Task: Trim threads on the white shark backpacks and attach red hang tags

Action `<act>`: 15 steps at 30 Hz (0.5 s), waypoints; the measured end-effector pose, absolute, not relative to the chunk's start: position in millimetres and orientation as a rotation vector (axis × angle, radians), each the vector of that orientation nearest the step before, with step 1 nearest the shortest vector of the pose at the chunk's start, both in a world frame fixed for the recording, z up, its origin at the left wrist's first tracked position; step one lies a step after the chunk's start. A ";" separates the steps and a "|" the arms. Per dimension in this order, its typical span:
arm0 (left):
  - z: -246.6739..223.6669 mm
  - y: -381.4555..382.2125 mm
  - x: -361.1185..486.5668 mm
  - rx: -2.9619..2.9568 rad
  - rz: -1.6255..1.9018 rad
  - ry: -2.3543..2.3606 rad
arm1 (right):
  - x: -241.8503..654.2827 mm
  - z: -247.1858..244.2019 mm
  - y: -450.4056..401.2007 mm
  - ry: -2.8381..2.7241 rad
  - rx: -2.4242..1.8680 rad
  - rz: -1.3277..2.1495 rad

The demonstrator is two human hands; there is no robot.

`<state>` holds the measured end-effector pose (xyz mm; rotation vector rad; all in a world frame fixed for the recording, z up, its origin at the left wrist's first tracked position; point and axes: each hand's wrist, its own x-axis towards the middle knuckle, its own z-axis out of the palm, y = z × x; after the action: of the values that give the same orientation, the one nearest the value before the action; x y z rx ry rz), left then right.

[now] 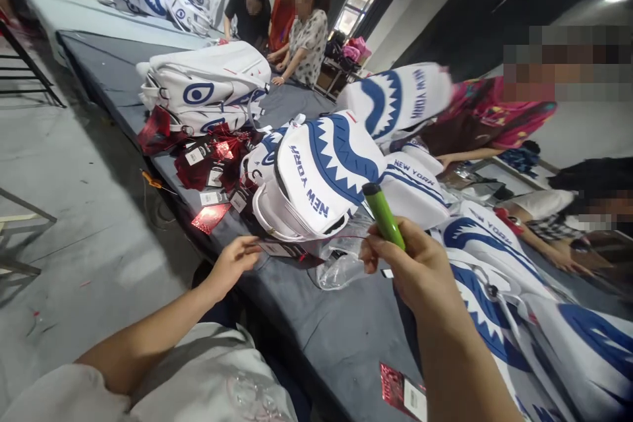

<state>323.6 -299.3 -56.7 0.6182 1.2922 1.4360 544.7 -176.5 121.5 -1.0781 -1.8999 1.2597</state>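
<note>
My left hand (234, 266) pinches the end of a black hang tag (279, 249) with a white label. My right hand (413, 257) is closed around a green marker-like stick (384, 214) with a black end. A thin dark red cord stretches from the tag towards my right fingertips. Just behind the tag lies a white backpack (321, 171) with a blue shark-mouth pattern and NEW YORK lettering. Clear plastic wrap (341, 267) rests between my hands. What my right fingertips pinch besides the stick is too small to make out.
Red and black tags (212, 158) are heaped left of the backpack, near an orange-handled tool (152, 179). More white backpacks (205, 82) are stacked behind and along the right. A tag pair (403, 392) lies near the front. Several people stand around the dark-covered table (341, 336).
</note>
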 end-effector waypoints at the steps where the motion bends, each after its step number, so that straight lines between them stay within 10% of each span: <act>1: -60.3 -306.4 318.6 0.651 1.509 1.436 | 541.9 123.4 -177.9 -1.945 -1.062 1.249; 15: 17.1 -281.2 287.7 1.526 1.363 1.386 | 454.5 124.6 -185.5 -2.210 -0.921 1.314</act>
<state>287.7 -281.2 17.1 1.5264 1.3857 1.3635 454.5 -185.5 124.6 -0.9208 -2.2100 1.3136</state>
